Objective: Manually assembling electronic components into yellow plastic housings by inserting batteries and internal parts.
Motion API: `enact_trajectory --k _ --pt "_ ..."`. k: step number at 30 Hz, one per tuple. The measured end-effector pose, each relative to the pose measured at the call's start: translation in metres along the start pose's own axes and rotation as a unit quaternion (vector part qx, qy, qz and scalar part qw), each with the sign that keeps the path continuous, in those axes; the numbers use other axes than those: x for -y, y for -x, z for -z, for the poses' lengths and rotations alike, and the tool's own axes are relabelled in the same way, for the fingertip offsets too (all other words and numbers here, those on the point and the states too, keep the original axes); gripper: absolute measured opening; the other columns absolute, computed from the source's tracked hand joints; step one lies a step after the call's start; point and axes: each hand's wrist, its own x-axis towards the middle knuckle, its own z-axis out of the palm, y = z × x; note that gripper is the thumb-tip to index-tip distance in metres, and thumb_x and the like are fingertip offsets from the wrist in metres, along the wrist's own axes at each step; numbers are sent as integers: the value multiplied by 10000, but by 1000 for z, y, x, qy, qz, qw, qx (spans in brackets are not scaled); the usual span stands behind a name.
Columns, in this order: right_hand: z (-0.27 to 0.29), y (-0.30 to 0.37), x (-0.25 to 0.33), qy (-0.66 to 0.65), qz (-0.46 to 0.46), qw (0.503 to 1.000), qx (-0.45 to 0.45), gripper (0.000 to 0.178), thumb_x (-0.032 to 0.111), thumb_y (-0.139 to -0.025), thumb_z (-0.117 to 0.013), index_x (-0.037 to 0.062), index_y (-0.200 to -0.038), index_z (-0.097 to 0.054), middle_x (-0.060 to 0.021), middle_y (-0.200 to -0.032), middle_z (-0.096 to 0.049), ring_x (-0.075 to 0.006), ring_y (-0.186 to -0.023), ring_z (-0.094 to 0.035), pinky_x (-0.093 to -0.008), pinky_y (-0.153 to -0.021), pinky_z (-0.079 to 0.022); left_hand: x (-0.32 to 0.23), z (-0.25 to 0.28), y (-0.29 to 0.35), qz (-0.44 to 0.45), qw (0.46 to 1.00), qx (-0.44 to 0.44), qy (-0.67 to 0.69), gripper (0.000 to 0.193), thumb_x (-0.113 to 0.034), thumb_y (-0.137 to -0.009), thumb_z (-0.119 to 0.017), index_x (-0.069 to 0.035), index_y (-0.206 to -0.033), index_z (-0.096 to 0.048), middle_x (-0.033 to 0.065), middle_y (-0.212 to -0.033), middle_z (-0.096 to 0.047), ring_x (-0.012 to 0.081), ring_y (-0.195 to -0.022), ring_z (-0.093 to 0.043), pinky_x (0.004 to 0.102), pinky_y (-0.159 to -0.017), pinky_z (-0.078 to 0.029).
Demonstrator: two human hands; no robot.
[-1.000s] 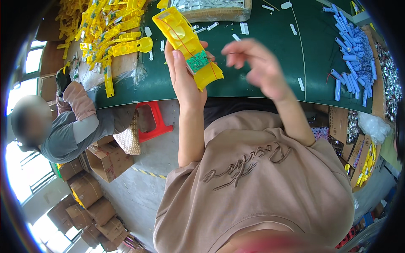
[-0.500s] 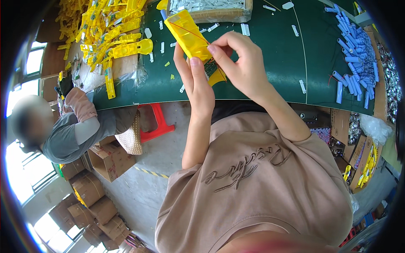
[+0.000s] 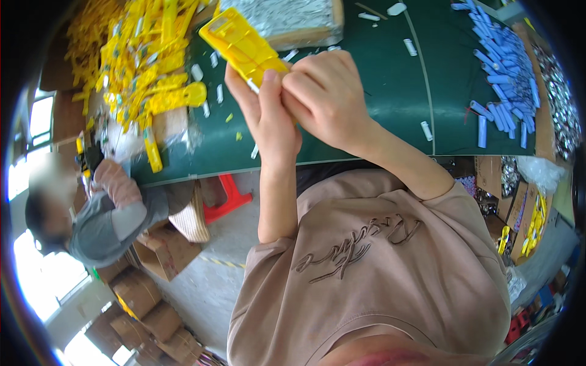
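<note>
A yellow plastic housing [image 3: 243,44], an open shell with molded ribs, is tilted up and to the left above the table. My left hand [image 3: 273,125] is closed round its near end, with the thumb on top. My right hand [image 3: 326,97] presses against that same end, fingers curled in and knuckles up. Whatever it pinches is hidden behind those fingers. The red wire and green circuit board are out of sight now.
Yellow housings [image 3: 146,61] are heaped on the left of the green table [image 3: 390,104]. Behind my hands stands a box of small pale parts [image 3: 281,18]. Blue cylinders [image 3: 503,79] lie piled at right. A co-worker [image 3: 107,226] works at far left, near a red stool [image 3: 227,198].
My right hand has come in against my left and curled up, where it was pinching a red wire. The housing has tipped further to the left. The view has shifted slightly.
</note>
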Motion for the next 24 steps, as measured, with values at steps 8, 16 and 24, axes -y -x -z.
enact_trajectory --k 8,16,24 --pt "86 -11 -87 68 -94 981 156 170 87 -725 -595 76 -895 -595 -66 -748 -571 -228 -737 -569 -341 -677 -416 18 -20 -21 55 994 88 20 428 -27 -853 -371 -63 -1252 -221 126 -991 -477 165 -779 -515 312 -693 -472" --pt "220 53 -238 539 -27 780 318 59 77 -659 -559 60 -637 -612 -84 -691 -587 -250 -706 -581 -385 -643 -399 35 -36 -22 95 983 156 -12 426 -52 -833 -367 -71 -1241 -245 126 -950 -481 173 -746 -518 346 -633 -499" --pt "162 1 -183 200 -175 921 285 175 153 -825 -537 52 -967 -548 -42 -829 -566 -136 -761 -524 -249 -699 -379 38 -34 -16 88 984 153 -17 440 -31 -838 -370 -80 -1252 -228 132 -970 -485 176 -753 -523 348 -633 -508"
